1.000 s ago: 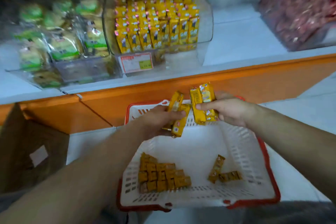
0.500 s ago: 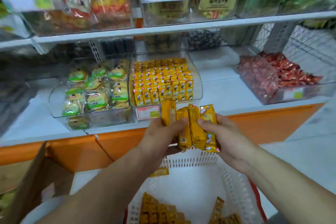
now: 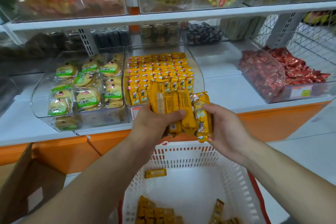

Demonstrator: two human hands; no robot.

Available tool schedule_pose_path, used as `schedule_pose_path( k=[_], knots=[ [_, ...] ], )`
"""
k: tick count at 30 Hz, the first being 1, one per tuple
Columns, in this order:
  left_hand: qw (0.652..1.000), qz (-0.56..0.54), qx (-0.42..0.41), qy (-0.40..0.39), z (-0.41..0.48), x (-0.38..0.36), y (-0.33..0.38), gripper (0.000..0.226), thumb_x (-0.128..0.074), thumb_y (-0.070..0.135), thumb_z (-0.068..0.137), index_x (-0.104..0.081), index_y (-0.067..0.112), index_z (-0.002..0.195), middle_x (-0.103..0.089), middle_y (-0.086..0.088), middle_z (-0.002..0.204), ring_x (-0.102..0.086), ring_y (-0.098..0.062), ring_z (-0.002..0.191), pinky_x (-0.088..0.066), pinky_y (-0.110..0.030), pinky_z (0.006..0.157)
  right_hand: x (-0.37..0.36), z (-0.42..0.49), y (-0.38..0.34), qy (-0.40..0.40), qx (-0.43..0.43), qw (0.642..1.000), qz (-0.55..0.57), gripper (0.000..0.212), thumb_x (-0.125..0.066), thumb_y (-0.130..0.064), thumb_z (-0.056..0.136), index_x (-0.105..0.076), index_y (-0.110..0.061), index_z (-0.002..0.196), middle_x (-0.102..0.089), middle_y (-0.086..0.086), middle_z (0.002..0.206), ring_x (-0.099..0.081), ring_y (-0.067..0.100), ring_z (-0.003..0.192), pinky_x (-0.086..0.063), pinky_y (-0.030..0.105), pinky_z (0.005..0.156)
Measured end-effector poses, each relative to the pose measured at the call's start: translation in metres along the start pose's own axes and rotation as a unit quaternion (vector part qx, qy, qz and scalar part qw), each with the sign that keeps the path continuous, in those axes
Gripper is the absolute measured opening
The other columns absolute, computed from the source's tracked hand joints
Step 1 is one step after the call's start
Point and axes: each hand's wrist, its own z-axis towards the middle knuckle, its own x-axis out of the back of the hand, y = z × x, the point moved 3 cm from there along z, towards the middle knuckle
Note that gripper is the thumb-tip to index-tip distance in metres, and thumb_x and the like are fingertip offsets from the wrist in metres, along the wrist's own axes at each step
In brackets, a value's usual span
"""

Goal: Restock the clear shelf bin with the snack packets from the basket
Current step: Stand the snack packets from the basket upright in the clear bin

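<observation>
My left hand [image 3: 152, 123] grips a bunch of yellow snack packets [image 3: 171, 103], held upright just in front of the clear shelf bin [image 3: 199, 76]. That bin holds several rows of the same yellow packets [image 3: 158, 71]. My right hand [image 3: 225, 125] holds one more yellow packet [image 3: 202, 116] beside the bunch, touching it. Below the hands sits the white basket [image 3: 185, 156] with a red rim. More packets lie on its floor in a stacked group [image 3: 154, 212], with one loose packet [image 3: 155, 173] near its far wall.
Left of the target bin stands a clear bin of green-labelled biscuits [image 3: 85, 85]. At the right is a bin of red sweets [image 3: 276, 72]. An upper shelf [image 3: 163, 16] overhangs the bins. An orange shelf base [image 3: 72, 151] and a cardboard box [image 3: 23, 187] are at lower left.
Both hands have risen from above the basket towards the shelf bin, carrying the packets. The view has tilted up, and one packet now lies by the basket's far wall.
</observation>
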Motion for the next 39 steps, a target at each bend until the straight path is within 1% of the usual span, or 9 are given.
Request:
schedule_pose_path(
  k=[4,11,15,20,24,29,33,36,39],
  knots=[
    [1.000,0.005,-0.016,0.015,0.002,0.005,0.008,0.068,-0.089,0.032,0.051,-0.068,0.020,0.115,-0.080,-0.001,0.097,-0.079,-0.024,0.086,-0.062,-0.047,0.082,0.004,0.001,-0.008,0.043,0.054,0.997,-0.043,0.038,-0.047,-0.025,0.101,-0.061,0.001,0.126,-0.072,0.020,0.105,-0.072,0.031,0.081,-0.056,0.035,0.057],
    [0.999,0.003,-0.028,0.043,0.002,0.022,0.018,0.060,-0.087,0.029,0.057,-0.070,0.020,0.113,-0.080,-0.002,0.100,-0.078,-0.025,0.089,-0.062,-0.049,0.084,0.010,-0.002,-0.011,0.064,0.052,0.993,-0.083,0.033,-0.049,-0.032,0.103,-0.058,-0.009,0.125,-0.074,0.013,0.109,-0.072,0.027,0.076,-0.055,0.035,0.056],
    [0.993,0.017,-0.069,0.094,-0.003,0.035,0.026,0.055,-0.087,0.031,0.060,-0.069,0.023,0.112,-0.080,0.001,0.101,-0.078,-0.022,0.090,-0.062,-0.044,0.080,0.008,-0.004,-0.016,0.086,0.037,0.994,-0.053,0.028,-0.051,-0.016,0.100,-0.063,-0.006,0.124,-0.069,0.013,0.083,-0.065,0.022,0.062,-0.052,0.029,0.051],
    [0.991,0.017,-0.077,0.105,-0.005,0.051,0.037,0.054,-0.086,0.029,0.062,-0.066,0.024,0.112,-0.078,-0.001,0.106,-0.076,-0.026,0.095,-0.061,-0.049,0.086,-0.001,-0.007,-0.029,0.073,0.057,0.984,-0.150,0.043,-0.052,0.013,0.088,-0.067,-0.009,0.122,-0.066,0.012,0.090,-0.064,0.018,0.066,-0.055,0.025,0.062],
    [0.987,0.048,-0.098,0.119,-0.007,0.064,0.042,0.048,-0.086,0.026,0.074,-0.065,0.022,0.117,-0.078,-0.001,0.106,-0.077,-0.025,0.093,-0.062,-0.049,0.085,-0.008,0.006,-0.050,0.095,0.115,0.964,-0.220,0.041,-0.064,0.010,0.086,-0.060,-0.005,0.124,-0.071,0.012,0.088,-0.071,0.024,0.074,-0.061,0.032,0.073],
    [0.980,0.056,-0.109,0.159,-0.006,0.077,0.047,0.046,-0.086,0.026,0.077,-0.064,0.023,0.119,-0.078,0.002,0.104,-0.077,-0.021,0.091,-0.062,-0.050,0.086,-0.018,0.046,-0.081,0.131,0.202,0.883,-0.403,0.041,-0.078,-0.007,0.083,-0.054,-0.014,0.114,-0.073,0.006,0.089,-0.070,0.022,0.076,-0.059,0.033,0.064],
    [0.980,0.051,-0.107,0.160,-0.004,0.082,0.048,0.042,-0.086,0.025,0.077,-0.067,0.025,0.115,-0.079,0.005,0.099,-0.077,-0.018,0.088,-0.063,-0.048,0.085,-0.034,0.088,-0.092,0.117,0.263,0.744,-0.603,0.035,-0.077,-0.014,0.083,-0.057,-0.025,0.110,-0.067,0.001,0.109,-0.070,0.029,0.082,-0.057,0.039,0.076],
    [0.979,0.059,-0.109,0.160,-0.002,0.085,0.049,0.040,-0.086,0.025,0.078,-0.067,0.026,0.113,-0.078,0.006,0.098,-0.077,-0.015,0.086,-0.063,-0.045,0.083,-0.042,0.119,-0.090,0.113,0.251,0.638,-0.719,0.041,-0.077,-0.015,0.081,-0.063,-0.022,0.119,-0.067,0.005,0.119,-0.065,0.029,0.103,-0.046,0.030,0.082],
    [0.978,0.065,-0.114,0.163,0.001,0.087,0.049,0.039,-0.086,0.027,0.078,-0.066,0.027,0.112,-0.078,0.008,0.096,-0.077,-0.011,0.082,-0.065,-0.040,0.078,-0.044,0.145,-0.078,0.103,0.183,0.612,-0.763,0.042,-0.082,-0.013,0.077,-0.064,-0.019,0.115,-0.066,0.010,0.120,-0.061,0.029,0.108,-0.046,0.031,0.082]
  ],
)
